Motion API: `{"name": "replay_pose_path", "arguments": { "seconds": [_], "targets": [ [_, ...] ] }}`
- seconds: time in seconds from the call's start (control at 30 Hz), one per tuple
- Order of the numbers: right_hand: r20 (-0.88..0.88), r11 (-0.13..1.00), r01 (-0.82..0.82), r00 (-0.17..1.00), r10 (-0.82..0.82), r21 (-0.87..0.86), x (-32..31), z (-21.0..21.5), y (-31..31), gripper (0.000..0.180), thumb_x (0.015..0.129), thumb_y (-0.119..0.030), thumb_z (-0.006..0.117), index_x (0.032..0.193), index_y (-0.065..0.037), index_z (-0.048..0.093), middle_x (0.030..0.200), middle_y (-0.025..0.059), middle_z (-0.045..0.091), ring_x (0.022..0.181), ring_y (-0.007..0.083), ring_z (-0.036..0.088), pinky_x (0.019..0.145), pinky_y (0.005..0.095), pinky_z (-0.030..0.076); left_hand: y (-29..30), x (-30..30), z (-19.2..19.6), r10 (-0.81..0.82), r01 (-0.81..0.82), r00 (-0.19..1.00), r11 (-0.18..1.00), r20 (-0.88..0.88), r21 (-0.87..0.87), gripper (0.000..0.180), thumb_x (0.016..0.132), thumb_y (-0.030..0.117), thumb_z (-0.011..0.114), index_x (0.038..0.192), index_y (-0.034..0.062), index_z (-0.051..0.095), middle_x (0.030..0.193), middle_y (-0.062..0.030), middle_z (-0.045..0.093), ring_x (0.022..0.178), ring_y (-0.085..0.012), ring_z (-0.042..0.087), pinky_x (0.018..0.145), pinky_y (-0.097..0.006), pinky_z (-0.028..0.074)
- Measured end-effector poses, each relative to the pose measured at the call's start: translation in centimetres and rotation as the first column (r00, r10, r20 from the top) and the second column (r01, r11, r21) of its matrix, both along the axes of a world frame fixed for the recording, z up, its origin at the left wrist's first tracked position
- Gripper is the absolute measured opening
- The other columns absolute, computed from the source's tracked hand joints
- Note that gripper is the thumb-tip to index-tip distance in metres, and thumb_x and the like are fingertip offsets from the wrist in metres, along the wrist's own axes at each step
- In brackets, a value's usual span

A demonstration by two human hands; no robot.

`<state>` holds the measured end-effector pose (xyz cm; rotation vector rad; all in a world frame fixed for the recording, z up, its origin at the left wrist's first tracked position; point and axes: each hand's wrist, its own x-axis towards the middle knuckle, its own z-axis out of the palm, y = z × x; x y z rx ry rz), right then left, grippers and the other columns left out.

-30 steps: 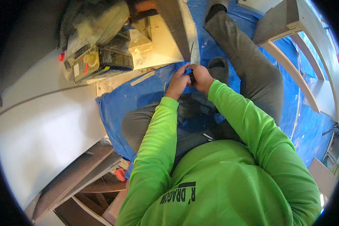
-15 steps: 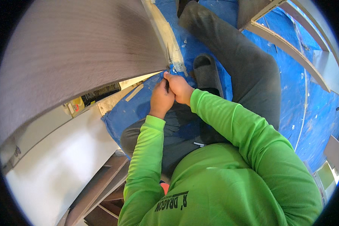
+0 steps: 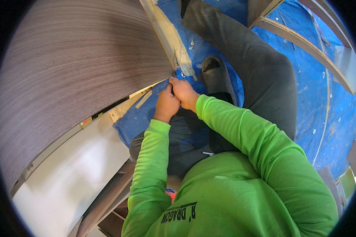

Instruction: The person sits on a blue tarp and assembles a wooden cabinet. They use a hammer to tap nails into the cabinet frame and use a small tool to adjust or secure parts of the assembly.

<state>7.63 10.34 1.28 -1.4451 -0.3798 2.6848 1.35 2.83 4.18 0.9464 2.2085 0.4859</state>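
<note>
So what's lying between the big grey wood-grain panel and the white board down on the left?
In the head view, a thin pale strip and a dark gap lie between the grey wood-grain panel and the white board.

Blue tarp (image 3: 336, 118) on floor, curved wooden frames (image 3: 304, 43), white board (image 3: 67, 177) alongside.

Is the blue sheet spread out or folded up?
Spread out: the blue sheet lies flat over the floor under the person's legs, wrinkled, with scattered white flecks.
</note>
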Motion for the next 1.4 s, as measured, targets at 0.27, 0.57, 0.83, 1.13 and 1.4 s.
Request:
{"name": "replay_pose_path", "arguments": {
  "seconds": [0.27, 0.57, 0.83, 1.13, 1.4],
  "targets": [
    [0.029, 0.984, -0.045, 0.999, 0.041, 0.175, -0.4, -2.2, -0.5, 0.047, 0.093, -0.031, 0.054, 0.107, 0.014, 0.062, 0.105, 0.0275, 0.066, 0.092, 0.0355, 0.065, 0.079, 0.0453, 0.049, -0.1, 1.0, -0.6, 0.113, -0.115, 0.992, 0.993, 0.055, 0.03, 0.035, 0.09, 0.019, 0.062, 0.119, -0.0004, 0.062, 0.106, -0.024, 0.07, 0.101, -0.0353, 0.067, 0.086, -0.039, 0.051],
    [0.171, 0.723, -0.218, 0.975, 0.139, 0.655, 1.5, -10.5, -1.2, 0.043, 0.094, -0.031, 0.053, 0.107, 0.008, 0.064, 0.103, 0.0323, 0.066, 0.094, 0.0428, 0.066, 0.079, 0.0478, 0.049, 1.3, 3.3, -3.7, 0.035, -0.035, 0.999, 0.999, 0.006, -0.032, 0.036, 0.091, 0.02, 0.061, 0.12, -0.0004, 0.062, 0.108, -0.0252, 0.069, 0.104, -0.0361, 0.067, 0.088, -0.041, 0.05],
    [0.189, 0.988, -0.053, 0.982, 0.026, 0.142, 2.4, -3.5, 3.7, 0.037, 0.096, -0.036, 0.044, 0.094, -0.002, 0.058, 0.073, 0.013, 0.054, 0.054, 0.0236, 0.055, 0.043, 0.0408, 0.041, 0.0, 0.4, -4.1, 0.191, -0.449, 0.583, 0.886, 0.79, 0.117, 0.043, 0.092, 0.017, 0.06, 0.13, -0.002, 0.055, 0.106, -0.011, 0.069, 0.097, -0.0237, 0.066, 0.081, -0.036, 0.05],
    [0.098, 0.737, -0.244, 0.967, 0.236, 0.631, 6.4, 6.9, 9.7, 0.028, 0.097, -0.034, 0.055, 0.1, -0.006, 0.059, 0.067, 0.0013, 0.044, 0.049, 0.0136, 0.043, 0.042, 0.0306, 0.035, 1.2, 0.7, -14.2, 0.594, -0.685, 0.729, 0.623, 0.341, 0.379, 0.015, 0.092, 0.016, 0.068, 0.092, 0.0007, 0.067, 0.077, -0.0028, 0.065, 0.07, -0.0111, 0.059, 0.066, -0.026, 0.047],
    [0.173, 0.775, -0.285, 0.958, 0.227, 0.564, 12.5, 10.7, 13.4, 0.026, 0.097, -0.035, 0.058, 0.104, -0.01, 0.061, 0.066, -0.0058, 0.04, 0.052, 0.0083, 0.039, 0.044, 0.0256, 0.034, 1.9, 1.2, -14.1, 0.588, -0.684, 0.729, 0.613, 0.35, 0.395, 0.02, 0.093, 0.02, 0.069, 0.089, 0.0005, 0.066, 0.075, -0.0047, 0.067, 0.068, -0.0117, 0.06, 0.063, -0.026, 0.048]
  ]
}}
